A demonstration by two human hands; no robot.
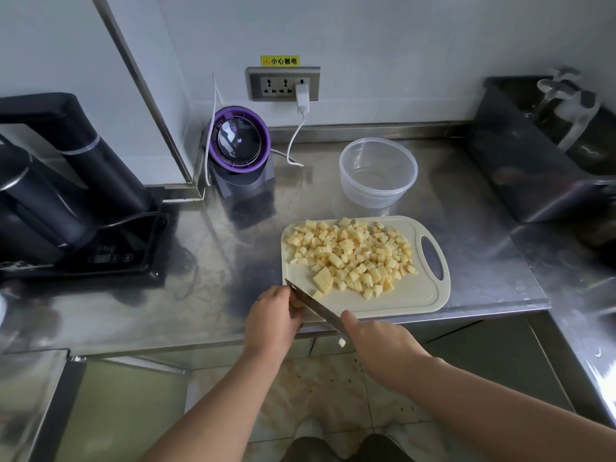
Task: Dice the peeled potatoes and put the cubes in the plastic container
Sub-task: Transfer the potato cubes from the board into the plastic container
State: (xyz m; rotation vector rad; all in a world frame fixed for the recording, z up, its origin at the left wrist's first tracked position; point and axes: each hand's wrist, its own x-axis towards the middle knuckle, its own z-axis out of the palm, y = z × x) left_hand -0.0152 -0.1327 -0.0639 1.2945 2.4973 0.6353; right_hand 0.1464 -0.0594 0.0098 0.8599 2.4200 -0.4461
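A pile of pale yellow potato cubes (353,255) covers most of the beige cutting board (420,295) on the steel counter. Behind the board stands the clear round plastic container (378,171), with nothing in it. My right hand (376,341) grips the handle of a knife (316,303), its blade slanting across the board's near left corner. My left hand (271,315) rests curled at that corner against the blade; whether it holds a potato piece is hidden. One cube (342,342) hangs below the counter edge near the knife handle.
A purple-rimmed appliance (238,145) stands at the back left, its white cable plugged into the wall socket (283,83). A black kettle station (66,195) fills the left side. A dark bin (546,151) sits at the right. The counter's front edge runs just under my hands.
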